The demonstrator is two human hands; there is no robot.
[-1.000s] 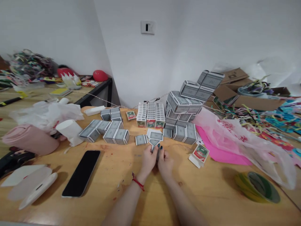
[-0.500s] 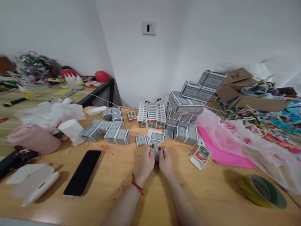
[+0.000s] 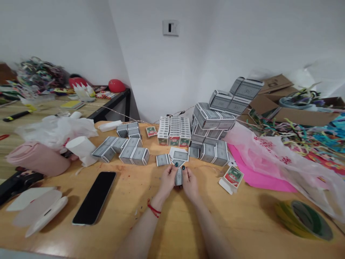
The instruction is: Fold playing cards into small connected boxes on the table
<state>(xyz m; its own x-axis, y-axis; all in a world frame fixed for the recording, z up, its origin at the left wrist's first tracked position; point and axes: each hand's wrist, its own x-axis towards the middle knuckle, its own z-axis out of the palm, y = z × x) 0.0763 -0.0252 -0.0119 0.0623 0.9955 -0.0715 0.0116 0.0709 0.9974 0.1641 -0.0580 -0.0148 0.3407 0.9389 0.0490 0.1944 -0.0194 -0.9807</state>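
Observation:
Between my two hands is a grey-patterned playing card (image 3: 178, 178), held at its sides; whether it is one card or several is hard to make out. My left hand (image 3: 169, 177) pinches its left edge with thumb and fingers, and my right hand (image 3: 189, 180) pinches its right edge. Just beyond my fingertips lie loose playing cards (image 3: 180, 155), and a bent card (image 3: 163, 159) sits to their left. Blocks folded from the same cards (image 3: 134, 156) stand on the left, and a taller stack of card blocks (image 3: 212, 117) rises on the right.
Rows of small card boxes (image 3: 174, 131) stand behind the loose cards. An opened card box (image 3: 233, 176) lies to the right, near a pink sheet (image 3: 258, 178) and a tape roll (image 3: 304, 219). A phone (image 3: 95, 198) and a white tissue roll (image 3: 81, 150) are on the left.
My hands have parted slightly, so more of the patterned card shows between them. My left hand has shifted a little to the left. The view has tilted slightly.

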